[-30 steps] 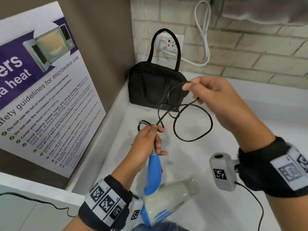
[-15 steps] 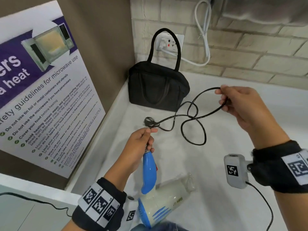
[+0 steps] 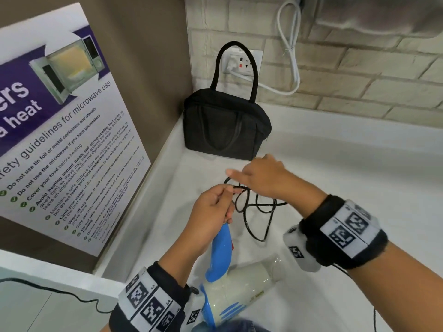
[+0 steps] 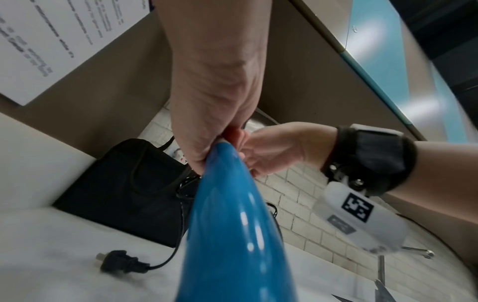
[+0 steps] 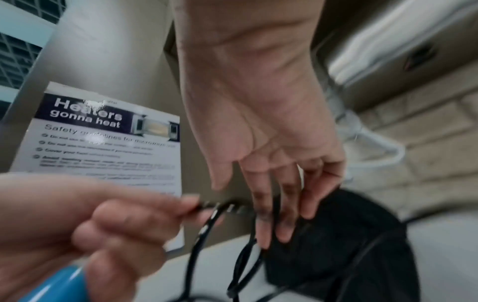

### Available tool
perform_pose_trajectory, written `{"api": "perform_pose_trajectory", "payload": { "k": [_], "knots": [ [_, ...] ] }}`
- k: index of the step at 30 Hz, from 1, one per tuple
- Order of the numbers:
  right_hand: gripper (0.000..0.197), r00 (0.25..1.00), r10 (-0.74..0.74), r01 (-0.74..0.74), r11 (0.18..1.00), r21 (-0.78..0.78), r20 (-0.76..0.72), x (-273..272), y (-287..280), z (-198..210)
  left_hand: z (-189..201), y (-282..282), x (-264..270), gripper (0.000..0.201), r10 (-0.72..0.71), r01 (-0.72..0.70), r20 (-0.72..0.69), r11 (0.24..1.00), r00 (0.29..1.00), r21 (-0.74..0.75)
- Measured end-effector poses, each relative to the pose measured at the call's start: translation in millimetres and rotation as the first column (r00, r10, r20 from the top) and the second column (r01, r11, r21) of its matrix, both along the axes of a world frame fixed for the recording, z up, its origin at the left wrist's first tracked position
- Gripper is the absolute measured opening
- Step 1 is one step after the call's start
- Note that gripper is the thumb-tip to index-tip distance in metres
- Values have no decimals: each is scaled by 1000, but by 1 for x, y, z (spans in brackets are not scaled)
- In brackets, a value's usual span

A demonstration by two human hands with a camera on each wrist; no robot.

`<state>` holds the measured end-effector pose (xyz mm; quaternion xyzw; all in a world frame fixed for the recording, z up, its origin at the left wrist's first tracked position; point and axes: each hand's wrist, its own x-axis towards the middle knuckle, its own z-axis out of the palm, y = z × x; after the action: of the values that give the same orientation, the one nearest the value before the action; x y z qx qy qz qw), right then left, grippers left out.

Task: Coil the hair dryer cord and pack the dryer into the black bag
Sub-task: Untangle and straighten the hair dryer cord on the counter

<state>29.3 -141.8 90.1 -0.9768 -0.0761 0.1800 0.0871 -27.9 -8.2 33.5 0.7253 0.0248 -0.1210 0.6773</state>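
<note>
— How far along are you?

— Partway through coiling. Your left hand (image 3: pixel 212 207) grips the hair dryer (image 3: pixel 230 283) handle and pinches cord (image 3: pixel 257 212) loops; your right hand (image 3: pixel 261 179), fingers loosely extended, lays on another.

— What's left?

— The plug (image 4: pixel 121 263) end lies on the table (image 3: pixel 359 188), and the black bag (image 3: pixel 225 130) stands unpacked in the corner.

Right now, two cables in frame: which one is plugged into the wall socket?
The white cable, looped on the brick wall, runs to the socket. The black dryer cord is unplugged; its plug lies on the counter.
</note>
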Motion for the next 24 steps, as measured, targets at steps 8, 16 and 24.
{"api": "perform_pose_trajectory", "payload": {
  "k": [8,16,24],
  "knots": [
    [22,981,-182,178,700,692,-67,1,-4,2,-6,5,9,28,90,-92,-94,996,992,-14],
    [23,999,-41,34,383,923,-20,-24,-61,30,-20,15,24,29,181,-212,-253,972,950,-98],
    [11,974,206,-3,422,907,-93,-40,-119,25,-27,22,28,27,267,-348,-345,916,900,-200]
  ]
}}
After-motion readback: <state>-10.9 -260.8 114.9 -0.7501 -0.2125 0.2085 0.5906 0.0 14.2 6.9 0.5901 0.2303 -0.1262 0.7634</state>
